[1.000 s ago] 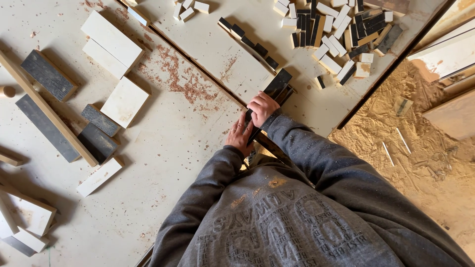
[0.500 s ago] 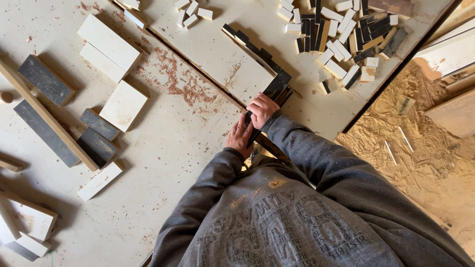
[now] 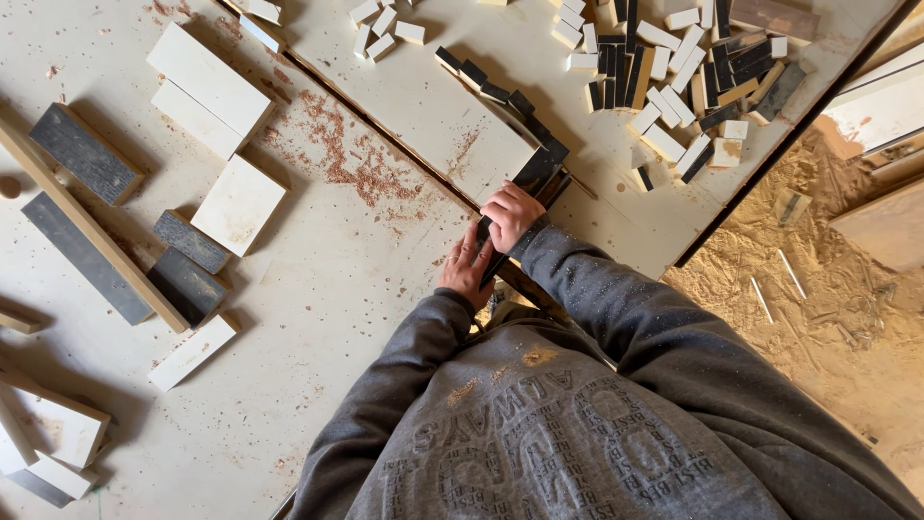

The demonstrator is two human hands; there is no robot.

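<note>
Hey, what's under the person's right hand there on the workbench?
The right hand presses on a dark strip that sticks out beyond the fingers. The stretch beneath the palm is covered, and so is the bench surface under it.

Pale, dusty worktable (image 3: 318,289) in daylight; floor (image 3: 818,318) deep in sawdust.

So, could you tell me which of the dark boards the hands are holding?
The dark strip under the right hand at the table seam; the other dark boards lie untouched far left.
</note>
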